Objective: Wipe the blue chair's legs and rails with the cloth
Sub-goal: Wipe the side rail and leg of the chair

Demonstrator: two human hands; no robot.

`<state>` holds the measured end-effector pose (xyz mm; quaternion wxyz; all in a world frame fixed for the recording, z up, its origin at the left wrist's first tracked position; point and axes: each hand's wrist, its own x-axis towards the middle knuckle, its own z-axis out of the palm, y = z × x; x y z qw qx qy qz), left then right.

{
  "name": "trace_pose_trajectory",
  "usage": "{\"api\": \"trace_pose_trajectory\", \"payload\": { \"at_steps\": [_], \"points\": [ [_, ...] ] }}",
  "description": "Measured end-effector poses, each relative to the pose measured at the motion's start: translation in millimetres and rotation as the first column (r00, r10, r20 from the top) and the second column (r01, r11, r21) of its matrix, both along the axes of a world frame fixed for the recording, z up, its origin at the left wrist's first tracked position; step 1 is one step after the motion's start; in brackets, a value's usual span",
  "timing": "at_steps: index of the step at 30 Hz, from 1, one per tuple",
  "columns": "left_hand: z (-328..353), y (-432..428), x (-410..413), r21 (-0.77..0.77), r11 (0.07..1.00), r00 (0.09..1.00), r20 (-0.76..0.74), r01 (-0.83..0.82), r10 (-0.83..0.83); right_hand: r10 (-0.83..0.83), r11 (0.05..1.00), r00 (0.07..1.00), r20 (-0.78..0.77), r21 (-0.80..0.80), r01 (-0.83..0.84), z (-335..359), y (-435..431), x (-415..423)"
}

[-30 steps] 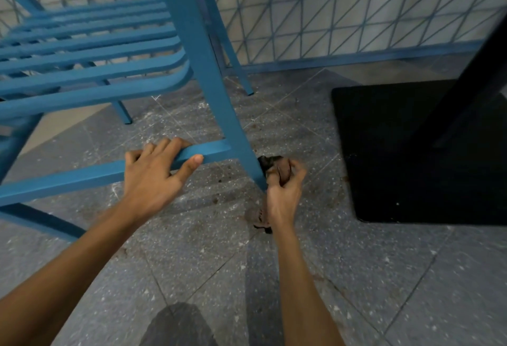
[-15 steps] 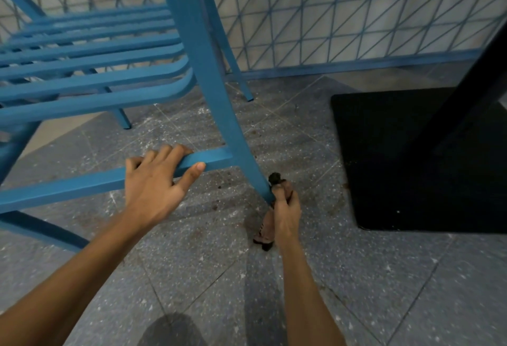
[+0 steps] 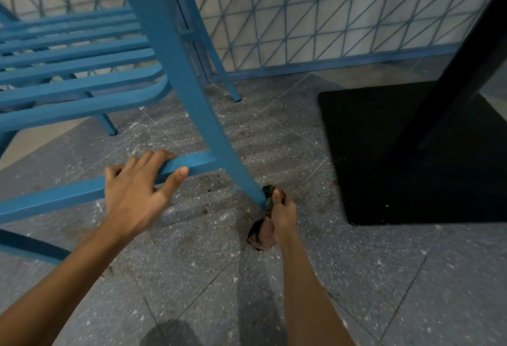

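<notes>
Obs., head view.

Right hand [image 3: 282,211]: fingers curled round the cloth [image 3: 262,233], thumb on top. The cloth is dark and bunched. One end sticks out past the fingertips and touches the foot of the near leg [image 3: 203,115], just left of the hand. The other end hangs below the palm toward the floor [image 3: 411,277] (whether it touches the floor, cannot tell).

Left hand [image 3: 134,192]: well to the left of the right hand and a little farther forward. Fingers hooked over the top of the side rail [image 3: 197,163], thumb laid along its near face. It grips the rail and nothing else. The rail runs right from this hand and joins the near leg above the cloth.

Count:
- blue chair [image 3: 82,88]: 1, seat of slats up and left of both hands
- legs plainly seen: 3, namely the near one, a far one [image 3: 219,71] and a short stretch under the seat [image 3: 108,123]
- bar [image 3: 30,247] low on the left: 1 (leg or rail, cannot tell)
- cloth: 1
- hands: 2

Surroundings: a black base plate [image 3: 384,167] lies on the floor close to the right of the right hand, carrying a black column [image 3: 450,79] that slants up and right. A blue lattice panel [image 3: 329,16] stands beyond the chair. The floor is grey, speckled, with brownish stains around the leg's foot.
</notes>
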<state>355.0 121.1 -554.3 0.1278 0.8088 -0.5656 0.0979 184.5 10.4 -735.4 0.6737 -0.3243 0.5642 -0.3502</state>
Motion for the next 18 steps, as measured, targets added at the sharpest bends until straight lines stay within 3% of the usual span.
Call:
{"api": "trace_pose_trajectory", "payload": {
  "at_steps": [3, 8, 12, 15, 18],
  "points": [
    [-1, -2, 0, 0.01, 1.0, 1.0, 0.01, -0.009, 0.009, -0.002, 0.995, 1.0, -0.004, -0.095, 0.001, 34, 0, 9],
    [1, -2, -4, -0.011, 1.0, 0.999, -0.044, -0.012, 0.011, 0.132, 0.897, 0.988, 0.075, -0.434, -0.086, 146, 18, 18],
    [4, -2, -6, -0.011, 1.0, 0.996, -0.088, -0.003, 0.002, 0.076, 0.756, 0.971, 0.228, -0.648, 0.093, 160, 46, 33],
    [4, -2, -7, 0.004, 1.0, 0.995, -0.099, 0.001, -0.001, -0.016, 0.824, 0.978, 0.207, -0.552, 0.13, 99, 56, 35],
    [4, -3, -5, 0.018, 1.0, 0.998, -0.069, 0.0, 0.002, -0.072, 0.954, 0.983, 0.169, -0.274, 0.117, 47, 49, 20]
  ]
}}
